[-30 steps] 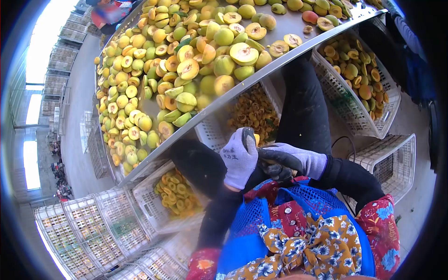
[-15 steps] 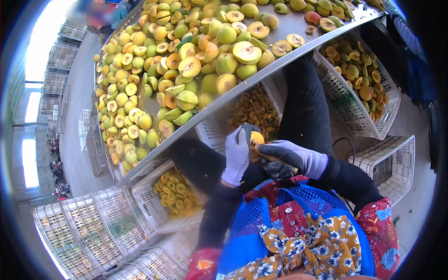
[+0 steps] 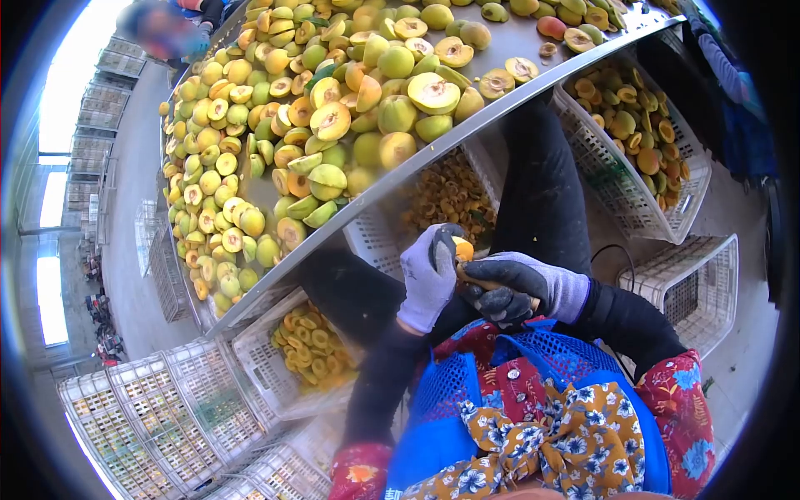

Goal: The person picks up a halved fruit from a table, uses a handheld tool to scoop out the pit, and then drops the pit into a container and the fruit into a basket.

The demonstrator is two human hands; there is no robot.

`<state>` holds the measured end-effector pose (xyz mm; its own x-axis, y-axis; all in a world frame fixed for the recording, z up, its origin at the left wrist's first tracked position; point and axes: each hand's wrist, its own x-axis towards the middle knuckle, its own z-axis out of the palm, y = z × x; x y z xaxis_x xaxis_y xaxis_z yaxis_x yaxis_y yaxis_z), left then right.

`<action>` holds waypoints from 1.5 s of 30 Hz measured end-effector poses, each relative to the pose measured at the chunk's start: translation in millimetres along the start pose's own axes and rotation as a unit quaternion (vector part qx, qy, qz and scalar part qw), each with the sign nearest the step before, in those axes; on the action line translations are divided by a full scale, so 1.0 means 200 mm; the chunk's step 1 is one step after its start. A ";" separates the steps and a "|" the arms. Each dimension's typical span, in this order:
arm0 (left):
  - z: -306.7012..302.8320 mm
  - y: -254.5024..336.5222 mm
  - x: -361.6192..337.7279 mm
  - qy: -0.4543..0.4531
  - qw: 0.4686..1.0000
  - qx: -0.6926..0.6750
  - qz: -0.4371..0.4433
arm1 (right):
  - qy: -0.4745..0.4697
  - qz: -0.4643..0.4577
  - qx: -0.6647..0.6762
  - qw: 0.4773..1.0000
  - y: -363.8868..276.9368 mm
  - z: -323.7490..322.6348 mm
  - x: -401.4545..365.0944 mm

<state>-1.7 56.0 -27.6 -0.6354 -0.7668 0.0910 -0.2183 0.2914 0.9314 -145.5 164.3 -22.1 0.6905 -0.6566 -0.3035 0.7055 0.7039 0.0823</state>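
Observation:
My left hand (image 3: 430,275), in a grey-and-black glove, is closed around a small yellow-orange fruit piece (image 3: 462,248). Pressed up against it is my right hand (image 3: 521,285), gloved alike, with its fingers wrapped round a thin brownish handle (image 3: 477,278) whose working end is hidden at the fruit. Both hands are above my lap, just below the edge of a metal table (image 3: 400,179) heaped with halved yellow-green fruit (image 3: 332,122). Beneath that edge, a crate of small orange-brown pieces (image 3: 451,198) stands between my legs.
A crate of fruit halves (image 3: 288,400) stands at my left, near stacked white crates (image 3: 158,408). On the right are a full crate (image 3: 618,179) and another white crate (image 3: 718,287). One person (image 3: 158,29) is at the far upper left; another person's sleeve (image 3: 723,67) shows upper right.
The view has shifted slightly, so the table and crates sit a little further left. Both hands stay together at the fruit piece. The person at the upper left shows more.

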 end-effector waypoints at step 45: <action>-0.01 -0.04 0.02 -0.086 0.995 -0.046 0.002 | -0.113 0.038 0.195 0.973 0.06 -0.08 0.03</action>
<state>-1.2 48.8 -33.6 -0.7557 -0.6537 0.0395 -0.1521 0.2338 0.9603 -134.4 173.4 -38.4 0.7296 -0.6804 -0.0689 0.6272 0.6256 0.4639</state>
